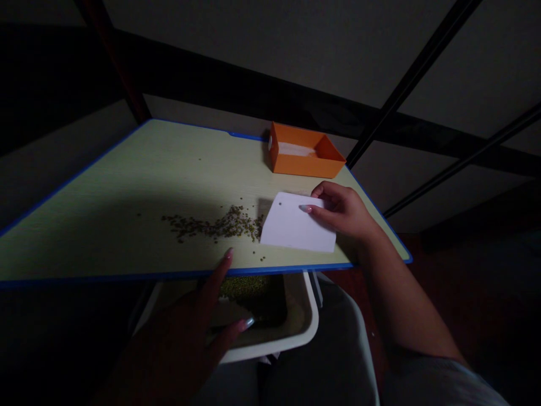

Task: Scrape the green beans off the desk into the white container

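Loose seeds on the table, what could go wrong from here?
1. Spill: a brisk push with the white card in the right hand could flick seeds over the table's blue front edge, possibly wide of the white tub below.
2. Obstruction: the left hand reaches over the tub, so falling seeds might bounce off its fingers.
3. Misses: a few strays lie apart from the main scatter, easily overlooked in this dim light.

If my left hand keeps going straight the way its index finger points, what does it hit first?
Probably the scattered grains on the table, though your left hand may be high enough to pass over them.
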`<state>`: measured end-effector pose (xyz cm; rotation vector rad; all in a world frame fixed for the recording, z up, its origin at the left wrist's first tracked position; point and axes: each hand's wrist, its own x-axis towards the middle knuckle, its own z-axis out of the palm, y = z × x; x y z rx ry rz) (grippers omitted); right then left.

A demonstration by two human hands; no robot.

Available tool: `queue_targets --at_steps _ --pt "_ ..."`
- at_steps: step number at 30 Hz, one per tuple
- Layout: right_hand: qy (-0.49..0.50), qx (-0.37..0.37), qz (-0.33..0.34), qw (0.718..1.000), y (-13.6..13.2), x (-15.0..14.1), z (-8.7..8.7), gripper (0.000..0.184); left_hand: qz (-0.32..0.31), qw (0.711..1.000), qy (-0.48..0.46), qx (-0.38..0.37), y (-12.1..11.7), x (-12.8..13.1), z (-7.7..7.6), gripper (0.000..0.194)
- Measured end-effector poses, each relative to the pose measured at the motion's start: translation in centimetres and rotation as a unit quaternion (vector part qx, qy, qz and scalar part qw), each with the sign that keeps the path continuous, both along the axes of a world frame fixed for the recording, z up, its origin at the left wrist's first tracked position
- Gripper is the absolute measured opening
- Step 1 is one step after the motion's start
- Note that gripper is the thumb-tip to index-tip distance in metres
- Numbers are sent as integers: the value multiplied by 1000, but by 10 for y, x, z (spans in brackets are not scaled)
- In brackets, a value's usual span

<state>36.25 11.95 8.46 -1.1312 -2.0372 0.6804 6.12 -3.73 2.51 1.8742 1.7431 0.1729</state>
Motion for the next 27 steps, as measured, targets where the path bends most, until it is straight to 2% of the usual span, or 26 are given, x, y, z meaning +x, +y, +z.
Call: queue_targets --at_steps 6,20,27 --pt "14 14 -40 999 3 0 -1 36 -6 1000 -9 22 -1 -1 -4 89" --pt "-11 16 -12 1000 0 -1 0 24 -6 1000 -18 22 -4 -3 -5 87" --pt "-3 23 9 1000 0 0 0 27 3 1000 -3 12 -3 -2 -2 88"
